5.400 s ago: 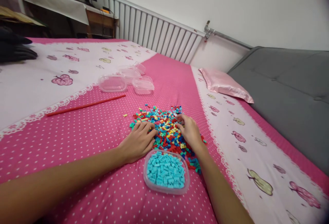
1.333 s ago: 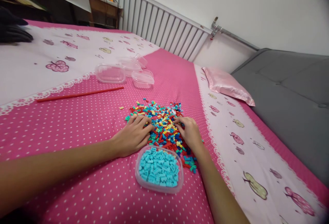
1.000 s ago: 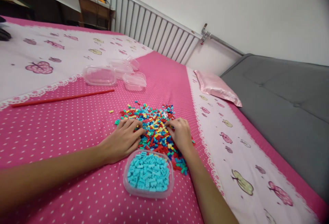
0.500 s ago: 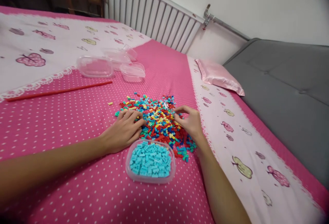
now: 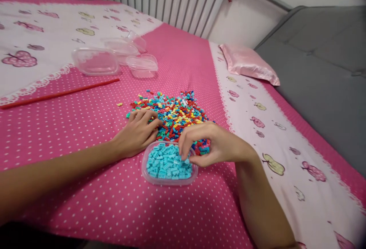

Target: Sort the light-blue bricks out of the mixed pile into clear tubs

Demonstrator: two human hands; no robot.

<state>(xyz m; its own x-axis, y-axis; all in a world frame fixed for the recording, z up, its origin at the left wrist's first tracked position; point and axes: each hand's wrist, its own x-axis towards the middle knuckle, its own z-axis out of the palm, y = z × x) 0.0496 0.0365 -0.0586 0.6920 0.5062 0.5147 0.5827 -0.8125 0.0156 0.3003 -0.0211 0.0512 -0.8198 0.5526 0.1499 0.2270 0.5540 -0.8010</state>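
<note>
A clear plastic tub (image 5: 148, 178) filled with light blue toy bricks (image 5: 166, 163) stands on the bed close to me. Over its right rim, my right hand (image 5: 210, 142) is bent down in a pinch, a light blue brick showing between thumb and fingertips. Behind the tub spreads a loose pile of small toy bricks (image 5: 183, 117) in red, yellow, blue, green and turquoise. My left hand (image 5: 140, 129) lies palm down at the pile's left edge, fingers apart and slightly bent. What is under its fingertips is hidden.
Several clear plastic tubs (image 5: 95, 62) lie farther back on the left. A thin red stick (image 5: 61, 93) rests before them on the pink dotted sheet (image 5: 94, 199). A lone yellow brick (image 5: 119, 104) lies left of the pile. A pink pillow (image 5: 248, 66) sits beside the grey headboard (image 5: 317, 54).
My right hand has come from the pile's right side back toward me, over the tub. My left hand has stayed at the pile's edge. The camera view has tipped downward.
</note>
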